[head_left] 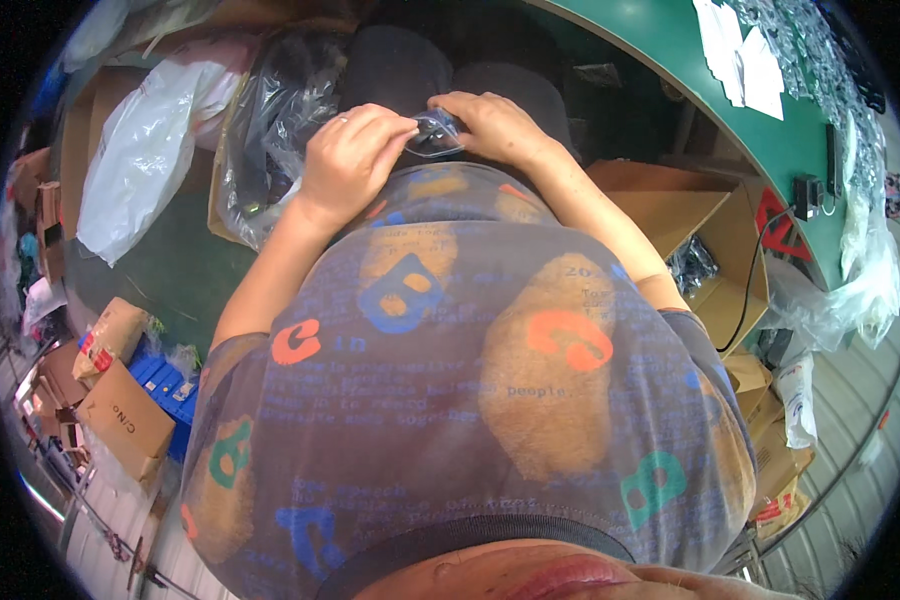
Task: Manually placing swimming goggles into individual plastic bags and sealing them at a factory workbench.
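Observation:
A small clear plastic bag (pixel 435 145) is stretched between my two hands, just above my lap. My left hand (pixel 355 155) is closed in a pinch, thumb and forefinger together at the bag's left edge. From the other side my right hand (pixel 492 127) grips the bag, its fingers curled around the right edge and partly hidden. Something dark bluish shows in or behind the clear film, too small to make out. Left of my hands, an open carton lined with a clear plastic liner (pixel 288 95) stands close to my knees.
A large white plastic bag (pixel 145 150) hangs over cardboard at the left. The green table (pixel 660 45) curves along the right, with white papers (pixel 738 60) and bubble wrap on it. Beneath its edge an open cardboard box (pixel 735 265) holds dark packets. Blue bins (pixel 165 390) stand lower left.

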The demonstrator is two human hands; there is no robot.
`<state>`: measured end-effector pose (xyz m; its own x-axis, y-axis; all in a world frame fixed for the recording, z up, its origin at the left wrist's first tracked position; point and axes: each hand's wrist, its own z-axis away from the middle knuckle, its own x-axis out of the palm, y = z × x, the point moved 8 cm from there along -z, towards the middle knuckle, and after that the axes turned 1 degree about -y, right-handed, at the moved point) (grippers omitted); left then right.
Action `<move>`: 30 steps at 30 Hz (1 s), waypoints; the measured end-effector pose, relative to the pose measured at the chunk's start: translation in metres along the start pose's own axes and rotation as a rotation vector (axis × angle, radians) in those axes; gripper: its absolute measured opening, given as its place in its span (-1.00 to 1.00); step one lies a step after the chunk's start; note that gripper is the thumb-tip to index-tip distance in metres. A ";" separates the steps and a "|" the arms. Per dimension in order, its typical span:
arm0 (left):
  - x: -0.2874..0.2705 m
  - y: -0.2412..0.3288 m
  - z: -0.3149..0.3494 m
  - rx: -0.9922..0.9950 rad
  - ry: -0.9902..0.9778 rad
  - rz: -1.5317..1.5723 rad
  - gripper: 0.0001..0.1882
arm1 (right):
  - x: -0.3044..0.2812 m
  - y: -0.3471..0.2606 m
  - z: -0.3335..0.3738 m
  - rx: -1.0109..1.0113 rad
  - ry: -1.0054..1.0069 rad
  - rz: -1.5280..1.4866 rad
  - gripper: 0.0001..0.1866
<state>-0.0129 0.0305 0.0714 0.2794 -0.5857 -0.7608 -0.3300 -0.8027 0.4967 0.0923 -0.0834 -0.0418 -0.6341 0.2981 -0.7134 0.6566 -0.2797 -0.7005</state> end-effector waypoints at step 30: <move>0.051 -0.047 -0.015 -0.383 -0.248 0.465 -0.89 | -0.030 -0.019 0.027 -0.029 -0.041 -0.091 -0.36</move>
<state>0.0310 0.0367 0.0153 -0.0462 -0.8751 -0.4817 -0.0090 -0.4818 0.8762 0.0878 -0.1118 -0.0076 -0.7074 0.2839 -0.6472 0.6064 -0.2267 -0.7622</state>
